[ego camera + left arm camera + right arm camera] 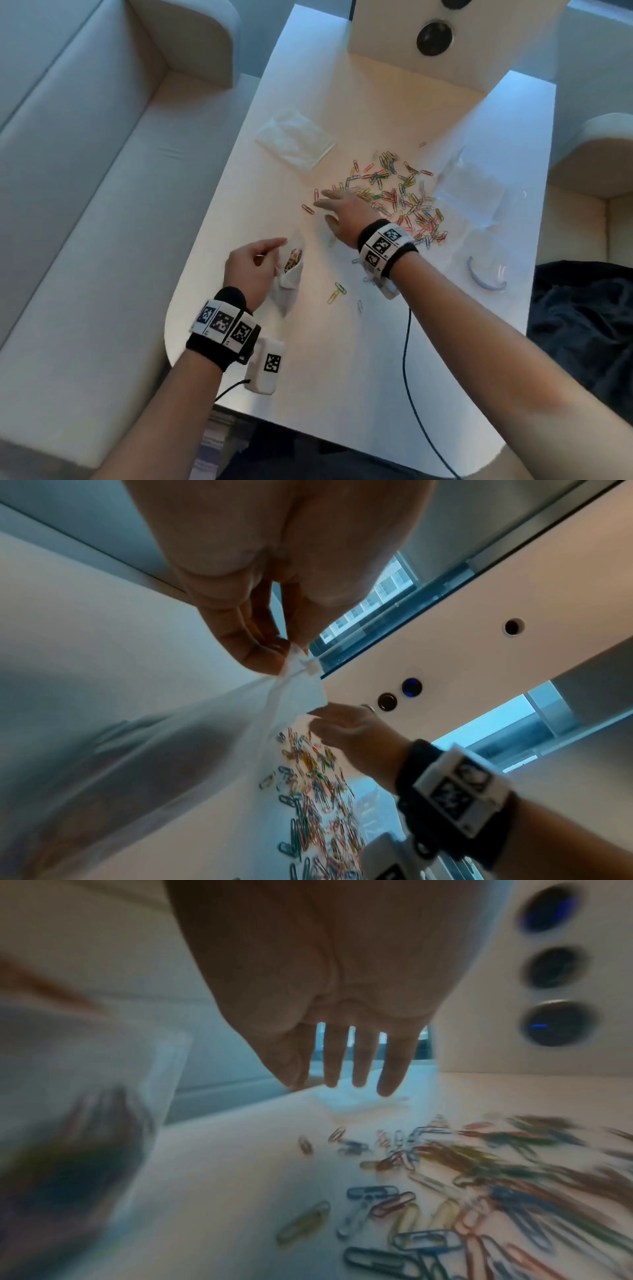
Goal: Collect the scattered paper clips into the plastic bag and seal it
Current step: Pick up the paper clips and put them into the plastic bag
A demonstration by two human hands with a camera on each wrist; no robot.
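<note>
Many coloured paper clips (pixel 399 197) lie spread over the middle of the white table (pixel 376 359); a few strays (pixel 337 291) rest nearer me. My left hand (pixel 255 263) pinches the rim of a small clear plastic bag (pixel 291 270) that holds some clips; its mouth faces the pile. The pinch on the bag's top edge (pixel 301 669) shows in the left wrist view. My right hand (pixel 337 214) hovers over the left edge of the pile, fingers straight and spread (pixel 359 1064), holding nothing. Clips (pixel 394 1199) lie below the palm.
A flat clear bag (pixel 296 140) lies at the far left of the table, another clear bag (pixel 474 186) at the right. A bluish ring (pixel 484 277) sits near the right edge. A white box with round holes (pixel 435 37) stands at the back. Sofas flank the table.
</note>
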